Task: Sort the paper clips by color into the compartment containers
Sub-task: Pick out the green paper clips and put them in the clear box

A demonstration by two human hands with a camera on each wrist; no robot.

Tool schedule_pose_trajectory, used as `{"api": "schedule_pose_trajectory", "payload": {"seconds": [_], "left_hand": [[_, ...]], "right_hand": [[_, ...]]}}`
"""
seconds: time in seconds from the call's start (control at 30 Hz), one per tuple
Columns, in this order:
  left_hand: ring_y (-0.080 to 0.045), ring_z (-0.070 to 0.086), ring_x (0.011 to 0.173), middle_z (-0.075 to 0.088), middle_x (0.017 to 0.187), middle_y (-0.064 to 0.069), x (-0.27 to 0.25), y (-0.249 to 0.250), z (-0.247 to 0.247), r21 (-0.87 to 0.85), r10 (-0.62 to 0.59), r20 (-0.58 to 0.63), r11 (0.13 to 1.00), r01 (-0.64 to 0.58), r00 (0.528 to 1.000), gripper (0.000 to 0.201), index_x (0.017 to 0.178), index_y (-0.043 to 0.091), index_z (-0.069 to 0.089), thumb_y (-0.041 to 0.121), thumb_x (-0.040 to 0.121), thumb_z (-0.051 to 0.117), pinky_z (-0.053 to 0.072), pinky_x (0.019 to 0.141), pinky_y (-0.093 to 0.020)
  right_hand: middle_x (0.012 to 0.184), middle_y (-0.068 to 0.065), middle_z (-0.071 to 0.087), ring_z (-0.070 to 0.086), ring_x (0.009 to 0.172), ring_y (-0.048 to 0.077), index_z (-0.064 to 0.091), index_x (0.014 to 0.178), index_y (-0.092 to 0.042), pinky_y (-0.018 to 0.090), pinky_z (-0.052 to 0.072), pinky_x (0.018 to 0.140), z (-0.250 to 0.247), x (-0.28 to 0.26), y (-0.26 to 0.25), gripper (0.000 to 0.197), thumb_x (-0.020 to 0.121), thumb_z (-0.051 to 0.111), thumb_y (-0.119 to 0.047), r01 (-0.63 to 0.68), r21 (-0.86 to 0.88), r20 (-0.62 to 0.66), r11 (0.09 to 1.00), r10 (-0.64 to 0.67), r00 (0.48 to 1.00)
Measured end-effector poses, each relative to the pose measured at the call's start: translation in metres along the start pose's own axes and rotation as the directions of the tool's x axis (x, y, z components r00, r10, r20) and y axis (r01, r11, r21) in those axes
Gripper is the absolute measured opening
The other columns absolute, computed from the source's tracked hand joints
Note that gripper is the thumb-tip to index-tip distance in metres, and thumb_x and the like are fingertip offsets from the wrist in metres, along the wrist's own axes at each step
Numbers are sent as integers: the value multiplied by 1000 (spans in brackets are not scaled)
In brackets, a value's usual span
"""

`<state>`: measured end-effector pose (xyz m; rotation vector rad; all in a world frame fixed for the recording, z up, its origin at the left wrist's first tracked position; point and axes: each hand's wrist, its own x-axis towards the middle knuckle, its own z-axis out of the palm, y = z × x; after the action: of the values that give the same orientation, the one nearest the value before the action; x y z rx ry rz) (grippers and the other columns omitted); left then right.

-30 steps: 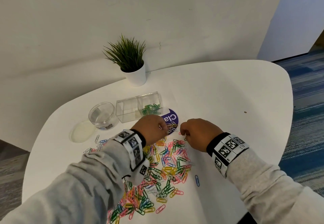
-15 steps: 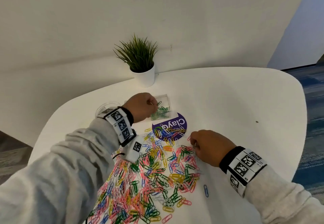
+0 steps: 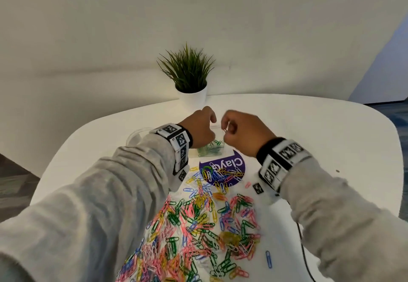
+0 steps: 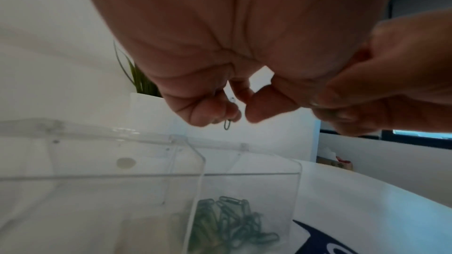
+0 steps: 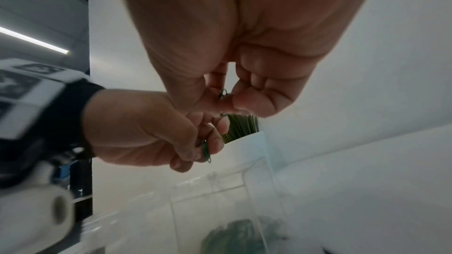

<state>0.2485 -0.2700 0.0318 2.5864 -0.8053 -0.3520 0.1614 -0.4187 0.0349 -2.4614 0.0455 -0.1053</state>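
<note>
A: Item count, near to far?
B: 1 loose pile (image 3: 194, 233) of thin wire clips, uncounted, on the table (image 3: 320, 127); 1 round purple sticker (image 3: 223, 169); 1 clear rigid box (image 4: 171, 161), 2 compartments.

A: Hand status?
B: Left hand (image 3: 199, 128) and right hand (image 3: 245, 130) above the box, each pinching 1 green clip (image 5: 205, 151). Green clips (image 4: 229, 219) fill the right compartment.

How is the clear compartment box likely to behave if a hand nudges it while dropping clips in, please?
The clear compartment box looks thin-walled and holds only a small heap of green clips, so it is probably light. On the smooth white table it would likely slide rather than tip, being low and broad. Its walls look rigid, so it should not flex.
</note>
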Motion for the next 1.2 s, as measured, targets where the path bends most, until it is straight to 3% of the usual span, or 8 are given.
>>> {"api": "schedule_pose_trajectory", "payload": {"seconds": [0.13,0.3,0.37,0.5,0.57,0.67,0.9,1.2], "left_hand": [[-19,57,98,60,111,-1,-6,-3,-7,-65,-4,-21,998,3,1000,38,123,18,48,10,87,56,45,81,-31],[-12,58,92,66,101,8,-43,-24,-14,41,46,-133,998,-41,990,20,97,29,65,15,88,54,47,86,-28],[-8,59,92,68,107,11,-74,-35,-3,113,102,17,988,-103,995,26,106,34,67,19,95,49,50,92,-32],[-10,51,126,54,141,11,-139,-51,35,228,245,283,922,-313,927,38,137,38,52,28,101,44,45,105,-35],[-13,38,140,40,154,7,-161,-52,48,241,276,336,899,-365,901,42,145,34,45,32,103,44,38,112,-34],[-16,27,147,28,161,6,-178,-59,55,307,209,299,903,-301,931,45,147,34,41,38,103,43,29,118,-33],[-22,52,117,59,127,3,-172,-19,70,300,240,181,910,-286,954,34,131,27,61,27,101,44,48,95,-39],[-27,59,88,58,94,-6,-143,22,94,322,103,90,938,-127,991,26,96,14,70,28,99,48,49,75,-34]], "right_hand": [[95,-3,67,61,89,17,68,96,-22,27,44,78,11,32,-6,10,88,65,-17,50,-120,60,992,-43,997],[108,-1,64,60,98,20,69,111,-26,33,47,88,14,14,-3,19,96,57,-29,136,-318,58,938,-124,991],[112,-4,66,61,99,18,69,113,-28,33,48,90,24,-11,-1,24,99,50,-25,196,-306,160,932,-153,975],[130,-9,59,57,116,17,63,128,-33,37,48,95,43,-58,9,32,97,55,-40,278,-371,462,886,-83,883],[141,-10,51,48,129,18,57,134,-33,39,44,102,42,-75,20,40,95,57,-41,284,-420,485,862,-52,873],[148,-6,44,40,135,18,54,137,-30,36,36,109,33,-91,35,40,98,53,-26,187,-430,383,883,-9,924],[104,-4,51,55,90,15,67,111,-28,27,43,81,28,-115,42,18,96,60,-35,4,-349,331,937,119,936],[110,1,57,60,100,20,64,117,-25,31,48,88,36,-117,60,23,95,61,-30,-86,-302,203,949,153,967]]}}
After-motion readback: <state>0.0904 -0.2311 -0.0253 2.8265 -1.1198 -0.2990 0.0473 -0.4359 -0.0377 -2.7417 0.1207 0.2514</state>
